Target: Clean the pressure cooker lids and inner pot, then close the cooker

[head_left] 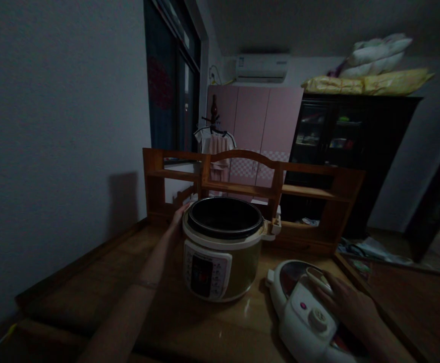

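Cooker (222, 252) stood open on wooden desk (189, 322), lidless, dark inner pot showing, control panel facing camera. Left of cooker: left forearm stretched forward and slightly rightward across desk, left hand (179, 214) laid against cooker's upper rim on its far left side, fingers curled loosely round rim edge, thumb side up; partly hidden behind cooker body, so exact grip hard to tell. Behind cooker: low wooden shelf unit (250, 176) with arched middle section, touching or just beside cooker's rear. Farther behind cooker: pink wardrobe (258, 121), garment on hanger (216, 146), air conditioner (261, 68) high on wall, dark window (172, 85) to rear left. Right of cooker, near it on desk: white lid (303, 312), lying tilted with top side up, knob and small red button visible. Right hand (346, 300) rested on lid's right part, palm down, fingers spread fairly wide over lid handle, wrist coming in from lower right. Right rear of cooker: dark glass-fronted cabinet (341, 146), bundled bedding (371, 70) piled on top.
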